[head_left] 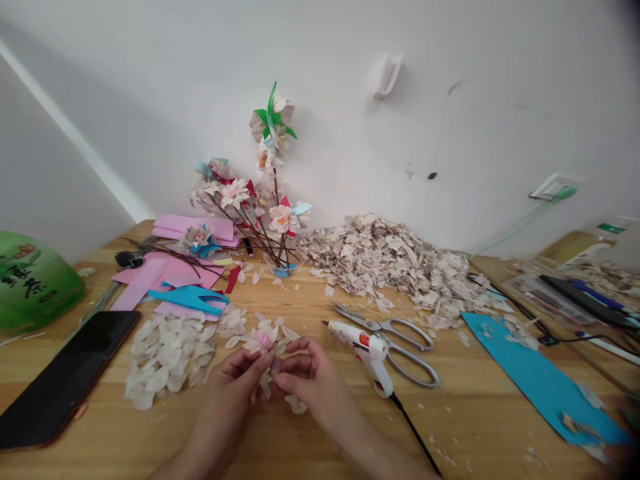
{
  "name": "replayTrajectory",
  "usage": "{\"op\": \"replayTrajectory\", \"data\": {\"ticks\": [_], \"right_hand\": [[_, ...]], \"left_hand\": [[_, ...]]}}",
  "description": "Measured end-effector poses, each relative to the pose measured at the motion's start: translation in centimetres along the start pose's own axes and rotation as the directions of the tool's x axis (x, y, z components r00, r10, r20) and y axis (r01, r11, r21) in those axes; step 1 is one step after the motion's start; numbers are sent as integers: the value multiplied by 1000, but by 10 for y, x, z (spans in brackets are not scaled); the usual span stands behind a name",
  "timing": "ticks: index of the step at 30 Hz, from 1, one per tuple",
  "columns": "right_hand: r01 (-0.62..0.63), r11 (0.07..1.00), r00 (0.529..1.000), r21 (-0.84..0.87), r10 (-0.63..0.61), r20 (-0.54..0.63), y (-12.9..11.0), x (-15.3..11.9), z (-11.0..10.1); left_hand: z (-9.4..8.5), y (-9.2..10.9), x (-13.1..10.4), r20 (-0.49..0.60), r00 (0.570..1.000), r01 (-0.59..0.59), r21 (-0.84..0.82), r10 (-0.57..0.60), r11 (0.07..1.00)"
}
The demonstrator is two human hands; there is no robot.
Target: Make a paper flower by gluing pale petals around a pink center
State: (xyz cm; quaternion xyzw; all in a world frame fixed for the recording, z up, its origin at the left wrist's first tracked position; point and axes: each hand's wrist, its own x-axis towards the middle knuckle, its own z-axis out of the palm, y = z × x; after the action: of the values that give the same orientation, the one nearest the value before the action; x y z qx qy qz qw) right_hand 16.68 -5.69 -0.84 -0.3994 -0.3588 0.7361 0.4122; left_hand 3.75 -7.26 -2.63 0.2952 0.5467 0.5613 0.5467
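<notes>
Between my hands is a handmade flower (262, 339) with pale petals and a pink centre. My left hand (235, 380) pinches it from the left, thumb against fingers. Close beside it, my right hand (313, 373) has its thumb and fingertips pressed together on a pale petal (275, 365) at the flower's lower right side. A few loose petals (296, 404) lie on the wood below my right hand. To the left spreads a heap of whitish petals (167, 357). A white glue gun (361, 343) lies right of my right hand, partly over silver scissors (400, 333).
Finished flowers on twigs (250, 213) stand in a clear cup (284, 267) by the wall. Dried petals (380, 257) are piled behind the scissors. A black phone (65, 383), pink sheets (195, 230), a green bag (37, 283) and a blue sheet (535, 377) lie around. The glue gun's cord (415, 430) runs towards me.
</notes>
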Motion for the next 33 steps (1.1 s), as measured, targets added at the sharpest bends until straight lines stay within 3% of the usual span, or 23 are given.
{"op": "replayTrajectory", "data": {"ticks": [5,11,16,22,28,33], "right_hand": [[35,999,998,-10,-35,-45,-7,-1,-5],[7,995,1000,-95,-5,22,-4,-1,-14],[-46,986,994,-159,61,92,-8,-4,-22],[-55,986,990,-159,75,123,-16,-7,-24],[-30,987,992,-155,49,117,-20,-13,-22],[140,940,990,-311,-135,39,-39,-29,-34]], "left_hand": [[1,4,1,-11,999,53,-59,-53,997],[-1,15,1,31,997,68,-10,-68,998],[-2,17,-6,182,982,-96,234,54,967],[2,11,-10,257,965,-98,193,47,976],[2,2,-8,191,982,-12,83,-4,996],[0,-10,-5,69,998,5,38,-8,999]]}}
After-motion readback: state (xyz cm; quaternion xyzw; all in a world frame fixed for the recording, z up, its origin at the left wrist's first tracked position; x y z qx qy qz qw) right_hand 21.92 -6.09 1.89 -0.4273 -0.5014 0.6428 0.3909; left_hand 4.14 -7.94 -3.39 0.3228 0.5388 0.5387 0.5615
